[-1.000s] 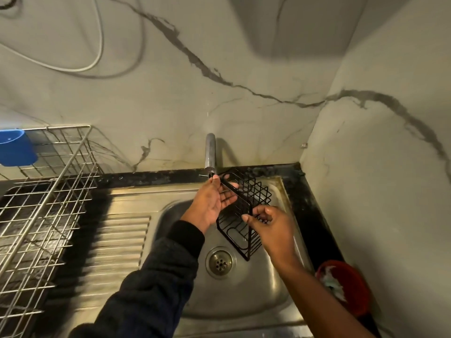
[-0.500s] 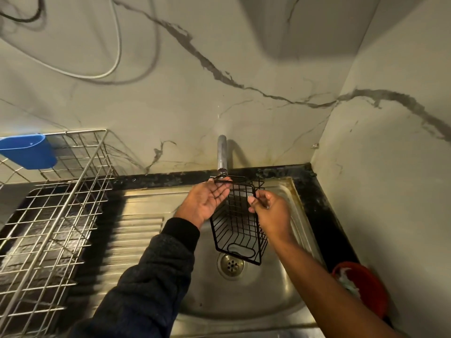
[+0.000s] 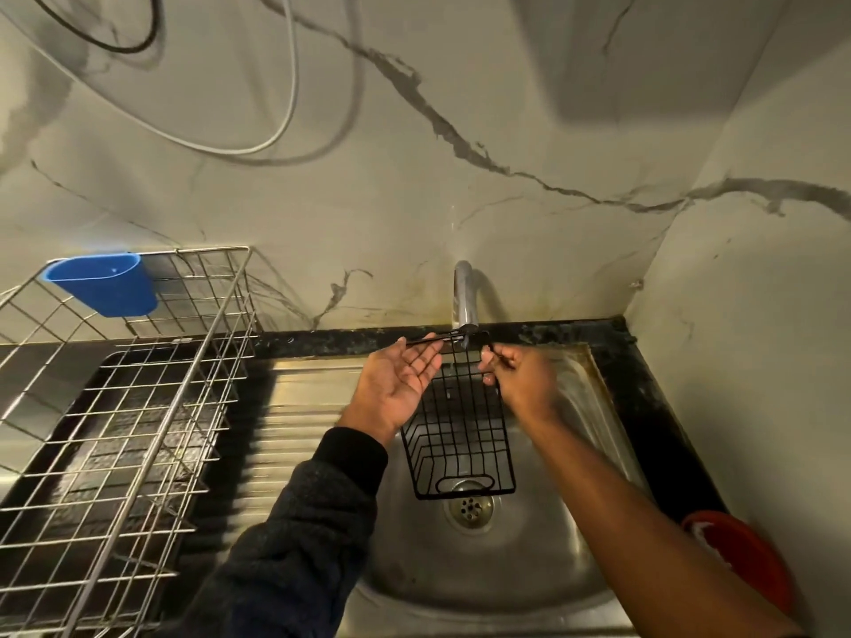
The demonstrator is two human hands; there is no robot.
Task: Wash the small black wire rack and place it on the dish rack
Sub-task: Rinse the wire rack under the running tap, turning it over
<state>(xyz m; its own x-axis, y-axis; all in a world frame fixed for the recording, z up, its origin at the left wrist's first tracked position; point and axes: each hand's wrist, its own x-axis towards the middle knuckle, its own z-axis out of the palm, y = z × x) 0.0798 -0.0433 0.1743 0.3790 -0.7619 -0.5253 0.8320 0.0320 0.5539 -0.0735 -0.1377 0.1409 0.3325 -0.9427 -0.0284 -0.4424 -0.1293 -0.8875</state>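
Right hand [image 3: 522, 384] pinches the right top edge of the small black wire rack [image 3: 460, 435]; left hand [image 3: 398, 384] is palm up, fingers straight, fingertips under the rack's top left rim. Rack hangs over the steel sink [image 3: 575, 536], its top just under the faucet [image 3: 464, 306], its bottom end above the drain [image 3: 469, 508]. Wire dish rack [image 3: 138, 430] sits well to the left, blue cup [image 3: 103, 285] hooked on it.
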